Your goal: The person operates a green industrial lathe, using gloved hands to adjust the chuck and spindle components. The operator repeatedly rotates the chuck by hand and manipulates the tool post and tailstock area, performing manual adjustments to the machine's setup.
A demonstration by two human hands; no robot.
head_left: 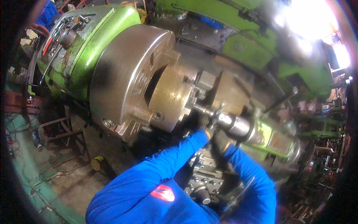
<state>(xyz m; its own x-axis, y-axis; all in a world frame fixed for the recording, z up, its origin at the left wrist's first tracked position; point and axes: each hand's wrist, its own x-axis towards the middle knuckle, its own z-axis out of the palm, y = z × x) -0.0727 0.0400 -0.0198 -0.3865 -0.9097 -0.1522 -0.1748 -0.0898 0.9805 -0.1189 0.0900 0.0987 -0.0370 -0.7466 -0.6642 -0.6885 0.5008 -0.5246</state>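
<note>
My two hands, in dark gloves, are close together at the middle of a lathe. My left hand (206,126) lies just below a shiny metal shaft-like piece (204,109), between the chuck and the tailstock. My right hand (221,140) is beside it, under the bright tailstock quill (238,126). The fingers of both are dark and blurred, so I cannot make out whether they grip anything. To the left, the big steel lathe chuck (115,74) has a smaller brownish round metal body (169,99) in its jaws. The green tailstock (274,140) stands on the right.
The green headstock (99,35) carries loose tools on top, at the upper left. Below my hands is a bolted tool post (203,179). A dark lever (281,100) sticks up behind the tailstock. Cables (59,168) lie on the floor at left, near a yellow-ended cylinder (97,163).
</note>
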